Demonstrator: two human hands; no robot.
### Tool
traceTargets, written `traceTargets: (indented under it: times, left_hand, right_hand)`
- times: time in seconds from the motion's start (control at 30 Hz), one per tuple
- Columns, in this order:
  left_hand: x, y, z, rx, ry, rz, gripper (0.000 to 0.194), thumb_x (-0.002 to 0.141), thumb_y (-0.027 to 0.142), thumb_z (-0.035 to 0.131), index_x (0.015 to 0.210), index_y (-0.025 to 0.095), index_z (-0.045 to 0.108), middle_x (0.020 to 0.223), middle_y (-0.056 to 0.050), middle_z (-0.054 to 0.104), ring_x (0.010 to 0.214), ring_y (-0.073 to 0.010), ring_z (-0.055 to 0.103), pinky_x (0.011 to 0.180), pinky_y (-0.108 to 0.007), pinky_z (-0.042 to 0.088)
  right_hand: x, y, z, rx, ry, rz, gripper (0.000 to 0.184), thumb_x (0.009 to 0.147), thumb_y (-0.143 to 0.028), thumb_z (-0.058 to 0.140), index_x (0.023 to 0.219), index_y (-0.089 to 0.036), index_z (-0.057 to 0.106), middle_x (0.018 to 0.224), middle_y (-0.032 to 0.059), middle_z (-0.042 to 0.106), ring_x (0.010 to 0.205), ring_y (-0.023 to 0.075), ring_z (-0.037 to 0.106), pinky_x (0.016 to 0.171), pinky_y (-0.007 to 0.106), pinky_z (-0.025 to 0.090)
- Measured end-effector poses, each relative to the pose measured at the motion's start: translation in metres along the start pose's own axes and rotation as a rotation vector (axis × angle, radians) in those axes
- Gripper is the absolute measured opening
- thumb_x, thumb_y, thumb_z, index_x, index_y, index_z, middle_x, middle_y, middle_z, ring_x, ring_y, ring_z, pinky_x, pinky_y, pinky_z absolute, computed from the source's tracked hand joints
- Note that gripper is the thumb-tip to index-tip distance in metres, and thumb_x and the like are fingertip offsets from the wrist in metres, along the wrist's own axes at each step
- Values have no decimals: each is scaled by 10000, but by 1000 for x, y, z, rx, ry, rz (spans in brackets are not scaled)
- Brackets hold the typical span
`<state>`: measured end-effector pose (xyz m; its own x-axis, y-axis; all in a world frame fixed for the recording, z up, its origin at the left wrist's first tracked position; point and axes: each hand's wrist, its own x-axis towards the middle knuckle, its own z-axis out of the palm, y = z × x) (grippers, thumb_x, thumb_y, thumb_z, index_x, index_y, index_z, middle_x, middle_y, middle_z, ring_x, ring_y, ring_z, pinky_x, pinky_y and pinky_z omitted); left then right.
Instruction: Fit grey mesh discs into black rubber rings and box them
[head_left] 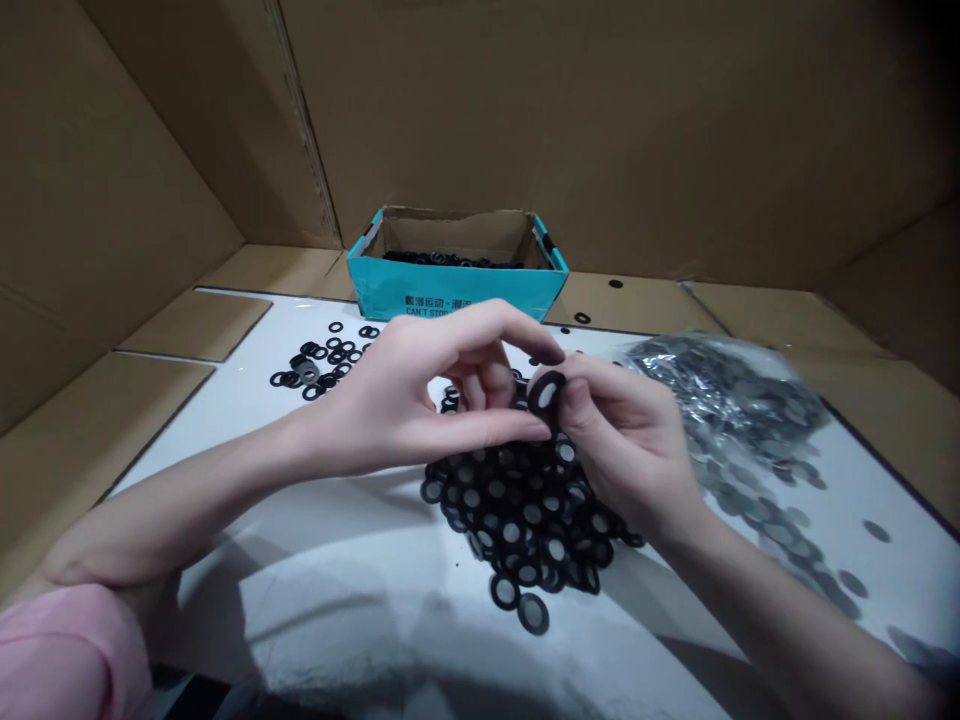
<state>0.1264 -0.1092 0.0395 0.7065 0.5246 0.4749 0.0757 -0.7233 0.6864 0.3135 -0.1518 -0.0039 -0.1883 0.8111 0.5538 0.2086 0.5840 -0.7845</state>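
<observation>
My right hand [626, 440] pinches a black ring with a pale mesh centre [546, 394] between thumb and fingers. My left hand [420, 395] meets it from the left, thumb and forefinger closing on the same ring. Both hands hover over a heap of black mesh-filled rings [525, 515] on the white table [337, 560]. I cannot tell whether the left fingers grip the ring or only touch it.
A teal cardboard box [457, 285] holding black rings stands at the back centre. Plain black rings [322, 358] lie scattered at the back left. A clear plastic bag of round discs [731, 400] lies at the right, with discs spilling forward. Cardboard walls enclose the table.
</observation>
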Motion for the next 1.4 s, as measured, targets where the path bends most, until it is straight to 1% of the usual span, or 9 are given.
traceTargets:
  times: [0.13,0.3,0.43,0.53,0.77,0.97,1.13,1.27,1.4]
  left_hand:
    - [0,-2,0,152,12,147,212,810,193,712,995,157,615,742,42,674,621,-36,618,635,-115,495]
    - [-1,1,2,245,32,213,171,805,191,716,937,144,618,736,35,694,632,-37,633,619,-103,470]
    - [-2,2,2,250,21,242,151,815,199,710,915,129,621,731,30,692,627,-31,622,612,-96,468]
    - [-2,2,2,242,23,266,162,813,186,711,935,126,624,749,27,696,648,-33,628,633,-96,479]
    - [-5,1,1,226,7,258,175,823,149,691,985,158,625,791,10,700,677,-62,636,652,-141,497]
    - [-4,-1,0,325,1,258,149,856,186,646,1000,207,618,811,29,708,669,-64,626,660,-154,482]
    - [-4,-5,-1,448,49,336,151,859,128,598,994,193,614,881,-3,725,742,-82,649,671,-164,471]
    - [-4,-9,0,482,58,393,164,834,105,615,983,172,619,861,-7,720,734,-80,632,650,-163,450]
    - [-6,-11,2,502,61,430,112,843,103,586,931,157,627,729,10,665,620,-79,556,581,-192,415]
  right_hand:
    - [-4,2,5,319,-72,221,363,921,-460,493,671,-198,528,637,-14,468,608,119,425,573,262,336]
    - [-4,0,12,570,-86,356,365,850,-485,594,637,-193,550,616,-14,446,599,123,397,566,264,322]
    - [-5,1,14,634,-89,402,351,828,-495,621,651,-195,577,605,-19,431,589,116,386,558,254,319]
    - [-5,2,15,607,-92,384,334,820,-506,623,678,-205,595,623,-16,451,594,120,400,555,252,336]
    - [-8,9,11,391,-114,273,369,846,-557,554,700,-219,587,670,0,515,637,145,484,593,272,415]
    - [-7,9,5,275,-92,182,266,898,-497,513,870,-275,656,788,-7,606,744,147,584,694,275,471]
    - [-2,-1,-2,69,-67,81,317,806,-552,622,889,-249,665,779,10,650,719,155,600,675,288,478]
    - [-1,-2,-3,5,-74,64,255,815,-473,651,891,-230,666,810,35,683,754,174,617,698,313,485]
    - [-1,0,-2,5,-113,3,171,840,-377,643,854,-207,661,773,42,666,742,175,605,683,320,483]
